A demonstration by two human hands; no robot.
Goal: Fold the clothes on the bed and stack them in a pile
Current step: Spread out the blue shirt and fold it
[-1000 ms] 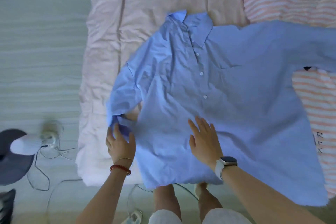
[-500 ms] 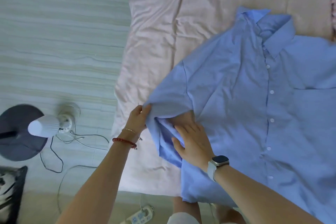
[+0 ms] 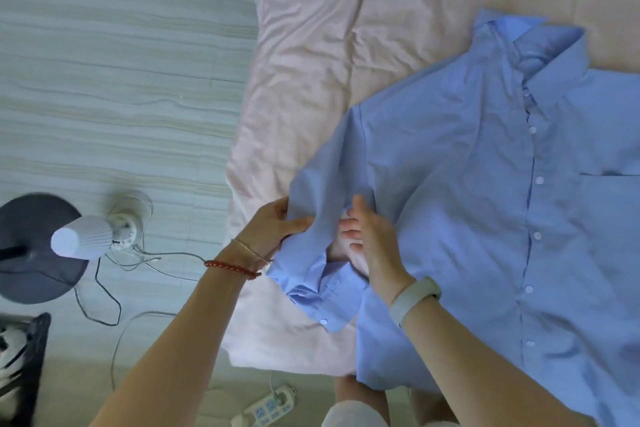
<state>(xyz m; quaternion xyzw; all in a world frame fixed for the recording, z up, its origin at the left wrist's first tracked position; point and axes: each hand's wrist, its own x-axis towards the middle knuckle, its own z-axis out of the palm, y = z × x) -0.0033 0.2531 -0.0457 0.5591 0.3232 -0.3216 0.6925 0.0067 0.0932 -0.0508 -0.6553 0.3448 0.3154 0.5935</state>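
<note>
On the pale pink bedsheet (image 3: 311, 62), the light blue cotton button-up shirt (image 3: 485, 218) lies front-up, toward three o'clock. At its nine o'clock edge the left hand (image 3: 273, 229) pinches the bunched sleeve (image 3: 318, 253); the right hand (image 3: 372, 243) rests straight-fingered inside the fold. Sleeve-straightening seems underway; next, folding it across the body.

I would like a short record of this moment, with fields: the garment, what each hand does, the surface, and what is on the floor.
garment: blue shirt, buttoned, front up, collar away from the person
left hand: grips the bunched sleeve
right hand: fingers at the sleeve opening, partly under the fabric
surface: pink bed sheet
floor: fan, power strip, cables
fold state: not yet folded
</note>
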